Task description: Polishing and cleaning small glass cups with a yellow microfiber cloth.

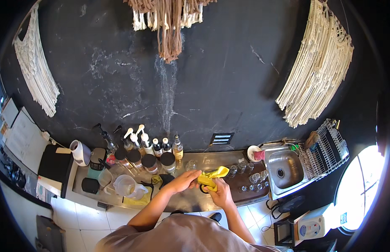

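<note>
A yellow cloth (pixel 220 172) is bunched between both hands, in and around what looks like a clear glass vessel, largely hidden by the cloth. My left hand (pixel 186 181) grips the vessel's left side, its fingers closed around it. Around the cloth's lower right part, my right hand (pixel 220 192) is closed. Just behind the hands, an upside-down or upright clear glass (pixel 191 165) stands on the steel counter (pixel 185 201); which way up, I cannot tell. Several small glasses (pixel 254 178) stand on a brown tray (pixel 240 199) to the right.
Jars with black lids (pixel 168 160), syrup bottles with pumps (pixel 146 143) and a glass bottle (pixel 178 148) line the back. Plastic measuring jugs (pixel 125 186) and a yellow cloth mat (pixel 138 199) lie left. A steel sink (pixel 284 171) and wire dish rack (pixel 325 151) are at right.
</note>
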